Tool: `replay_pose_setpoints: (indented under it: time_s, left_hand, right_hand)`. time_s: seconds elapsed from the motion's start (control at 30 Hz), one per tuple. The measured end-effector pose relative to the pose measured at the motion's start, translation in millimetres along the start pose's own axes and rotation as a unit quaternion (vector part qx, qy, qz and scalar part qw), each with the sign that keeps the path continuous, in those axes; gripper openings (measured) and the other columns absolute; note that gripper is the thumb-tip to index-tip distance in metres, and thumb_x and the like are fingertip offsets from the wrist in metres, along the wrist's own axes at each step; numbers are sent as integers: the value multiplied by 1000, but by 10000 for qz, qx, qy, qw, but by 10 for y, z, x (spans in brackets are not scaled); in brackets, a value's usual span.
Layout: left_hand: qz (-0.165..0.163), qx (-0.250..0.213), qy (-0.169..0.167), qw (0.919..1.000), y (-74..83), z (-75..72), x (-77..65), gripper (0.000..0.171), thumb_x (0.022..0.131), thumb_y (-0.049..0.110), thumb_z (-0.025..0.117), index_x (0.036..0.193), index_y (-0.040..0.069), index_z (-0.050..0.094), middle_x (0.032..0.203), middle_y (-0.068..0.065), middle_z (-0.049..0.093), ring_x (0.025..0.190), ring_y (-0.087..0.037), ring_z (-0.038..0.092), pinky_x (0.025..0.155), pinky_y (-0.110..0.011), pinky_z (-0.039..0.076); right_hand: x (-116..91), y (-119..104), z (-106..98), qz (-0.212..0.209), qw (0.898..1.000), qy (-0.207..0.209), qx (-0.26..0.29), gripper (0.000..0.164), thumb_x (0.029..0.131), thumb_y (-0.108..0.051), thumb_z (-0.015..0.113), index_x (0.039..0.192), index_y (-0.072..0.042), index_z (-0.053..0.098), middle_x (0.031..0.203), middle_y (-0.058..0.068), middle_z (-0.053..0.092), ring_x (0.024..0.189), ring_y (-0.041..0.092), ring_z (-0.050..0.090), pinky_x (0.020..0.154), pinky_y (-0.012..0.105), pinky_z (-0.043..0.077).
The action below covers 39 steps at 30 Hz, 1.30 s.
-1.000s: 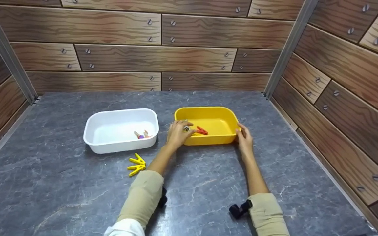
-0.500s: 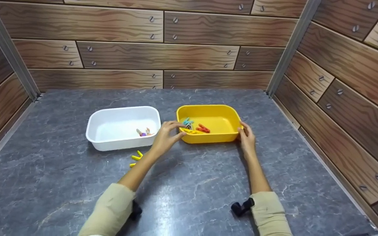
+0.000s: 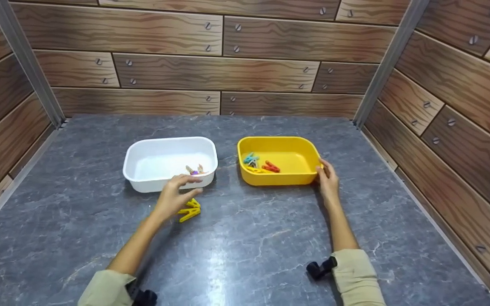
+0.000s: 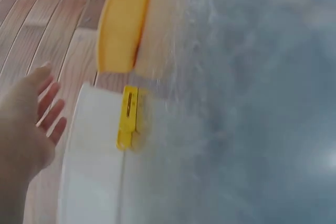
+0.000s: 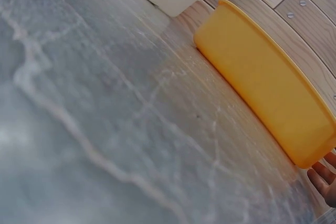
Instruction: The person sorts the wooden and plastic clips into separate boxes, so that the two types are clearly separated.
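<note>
My left hand, fingers apart and holding nothing, hovers at the front edge of the white plastic tub. Just beyond its thumb, two yellow clothespins lie on the table, partly covered by the hand. The left wrist view also shows a yellow clothespin in front of the white tub. My right hand holds the right front corner of the yellow tub, fingertips and thumb at its rim. Inside are red clothespins, blue clothespins and yellow clothespins in its left part.
A few small multicoloured clips lie in the white tub's right front corner. Grey marbled tabletop surrounds both tubs. Wood-patterned walls enclose the back and sides.
My left hand has drawn out of the yellow tub and moved left to the yellow clothespins on the table. My right hand has stayed at the yellow tub's corner.
</note>
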State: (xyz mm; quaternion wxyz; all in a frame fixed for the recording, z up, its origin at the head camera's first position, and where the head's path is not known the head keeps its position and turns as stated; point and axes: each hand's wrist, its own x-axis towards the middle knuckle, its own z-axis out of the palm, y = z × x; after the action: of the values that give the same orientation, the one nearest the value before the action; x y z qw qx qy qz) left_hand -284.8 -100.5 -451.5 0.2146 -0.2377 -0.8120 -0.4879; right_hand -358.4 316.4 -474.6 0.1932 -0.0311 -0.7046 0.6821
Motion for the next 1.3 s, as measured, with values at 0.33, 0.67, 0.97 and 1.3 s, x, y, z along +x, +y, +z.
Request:
replay_pose_setpoints:
  time_s: [0.33, 0.67, 0.97, 1.3]
  left_hand:
    - [-262, 149, -336, 9990, -383, -186, -387, 28, 70, 16, 80, 94, 6, 71, 91, 1, 66, 86, -21, 56, 76, -38, 45]
    - [-594, 1, -945, 9937, -441, -197, -453, 31, 71, 24, 80, 98, 11, 71, 89, 2, 64, 84, -18, 53, 72, -33, 43]
    - [-290, 611, -1155, 9910, -458, -290, -464, 37, 67, 33, 81, 97, 12, 71, 84, 5, 61, 74, -15, 48, 66, -30, 40]
    - [-296, 792, -1432, 9861, -452, -339, -467, 35, 68, 28, 81, 97, 11, 71, 81, 6, 60, 72, -13, 48, 64, -29, 40]
  right_hand:
    - [10, -9, -10, -43, 9997, 4, -257, 37, 96, -11, 47, 131, 2, 45, 134, 19, 44, 109, 28, 47, 76, 22, 44]
    - [4, -17, -33, -49, 9998, -3, -205, 37, 96, -10, 46, 131, 2, 44, 134, 20, 43, 105, 31, 49, 77, 26, 45]
    - [1, -12, -7, -19, 9999, 66, -125, 37, 96, -9, 46, 131, 5, 43, 134, 21, 42, 109, 31, 48, 80, 30, 46]
    - [5, -11, 0, -131, 9999, 28, -64, 37, 96, -7, 46, 130, 6, 44, 133, 24, 42, 102, 22, 51, 77, 27, 46]
